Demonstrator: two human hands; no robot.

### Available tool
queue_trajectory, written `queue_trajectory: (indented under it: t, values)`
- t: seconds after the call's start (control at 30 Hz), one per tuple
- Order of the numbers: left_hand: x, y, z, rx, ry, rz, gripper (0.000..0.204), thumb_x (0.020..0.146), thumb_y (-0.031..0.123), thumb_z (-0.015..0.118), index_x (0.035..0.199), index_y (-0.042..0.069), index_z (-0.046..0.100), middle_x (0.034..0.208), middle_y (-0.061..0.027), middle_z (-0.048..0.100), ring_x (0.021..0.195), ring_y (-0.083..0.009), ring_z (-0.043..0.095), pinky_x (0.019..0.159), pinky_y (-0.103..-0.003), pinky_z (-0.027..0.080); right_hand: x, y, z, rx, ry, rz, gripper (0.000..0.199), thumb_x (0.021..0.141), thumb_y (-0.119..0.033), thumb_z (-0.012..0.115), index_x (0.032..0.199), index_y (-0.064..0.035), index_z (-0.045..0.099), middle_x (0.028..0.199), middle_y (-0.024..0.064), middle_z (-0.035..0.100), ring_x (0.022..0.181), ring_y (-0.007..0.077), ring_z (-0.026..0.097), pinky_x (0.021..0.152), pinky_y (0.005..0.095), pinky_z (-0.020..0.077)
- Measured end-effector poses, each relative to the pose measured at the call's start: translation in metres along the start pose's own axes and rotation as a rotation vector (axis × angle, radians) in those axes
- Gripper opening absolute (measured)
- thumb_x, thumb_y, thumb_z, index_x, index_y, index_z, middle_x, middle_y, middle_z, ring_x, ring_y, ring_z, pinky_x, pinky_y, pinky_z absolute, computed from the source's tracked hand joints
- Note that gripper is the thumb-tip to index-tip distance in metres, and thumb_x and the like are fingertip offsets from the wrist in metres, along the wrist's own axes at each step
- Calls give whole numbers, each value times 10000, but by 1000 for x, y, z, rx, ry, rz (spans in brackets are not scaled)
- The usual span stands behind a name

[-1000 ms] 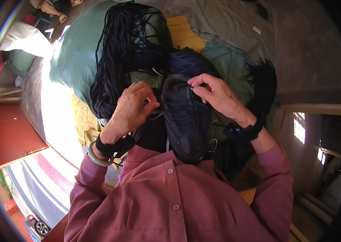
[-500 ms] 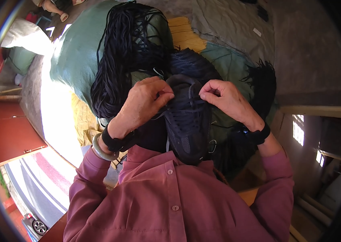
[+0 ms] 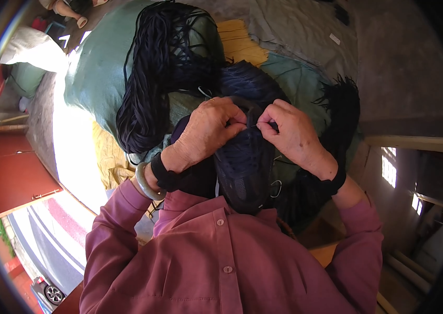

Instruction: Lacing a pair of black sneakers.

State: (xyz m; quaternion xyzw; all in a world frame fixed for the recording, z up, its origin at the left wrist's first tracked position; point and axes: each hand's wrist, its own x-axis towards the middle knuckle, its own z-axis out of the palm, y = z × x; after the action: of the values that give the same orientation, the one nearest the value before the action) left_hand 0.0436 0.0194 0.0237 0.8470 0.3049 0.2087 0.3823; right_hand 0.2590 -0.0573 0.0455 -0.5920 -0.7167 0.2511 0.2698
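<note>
A dark lace-up shoe (image 3: 245,170) rests in front of my body, its toe toward me and its opening on the far side. My left hand (image 3: 206,130) is closed, thumb and forefinger pinched on a dark shoelace over the shoe's upper laced part. Close by on the other side, my right hand (image 3: 293,133) also pinches the lace, its fingertips near those of the left. Dark lace and dark shoe blend together, and my fingers cover part of the tongue. Just beyond the hands lies a thick bundle of black laces (image 3: 150,78).
Under the lace bundle bulges a green sack (image 3: 96,78). More dark laces (image 3: 250,81) lie behind the shoe, and a fringed black bundle (image 3: 343,107) hangs at right. Grey cloth (image 3: 305,34) and yellow sacking (image 3: 239,42) are spread beyond. A red panel (image 3: 17,167) stands at left.
Both hands have come closer together over the top of the shoe, the left moving right and the right edging left. The shoe has stayed about where it was.
</note>
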Motion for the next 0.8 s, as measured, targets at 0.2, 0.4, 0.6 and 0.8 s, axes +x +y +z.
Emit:
queue_trajectory:
  t: [0.2,0.4,0.6,0.8]
  values:
    - [2,1,11,-19,85,59,157,795,25,796,934,37,724,871,-84,639,875,-252,642,769,-362,516,-6,-6,13,-198,42,-2,108,851,-95,723,863,-47,626,870,89,624,789,291,672,687,412,539]
    - [-4,-9,13,-250,29,-88,139,823,91,780,952,58,740,923,-89,677,944,-297,666,848,-389,529,5,5,-9,346,-207,319,175,905,-139,728,891,23,666,887,91,674,817,196,657,749,344,520]
    - [-3,-7,12,-274,-2,-163,141,832,86,780,966,54,749,915,-86,676,934,-285,672,841,-386,532,10,16,4,491,-221,357,210,900,-100,730,1054,13,643,867,74,660,795,161,637,712,309,515]
    - [-1,-7,8,-165,28,-66,98,838,95,755,928,66,729,914,-85,655,917,-299,658,820,-400,524,20,9,-6,382,-269,237,264,923,-115,697,1148,6,634,857,92,667,800,173,644,731,335,515]
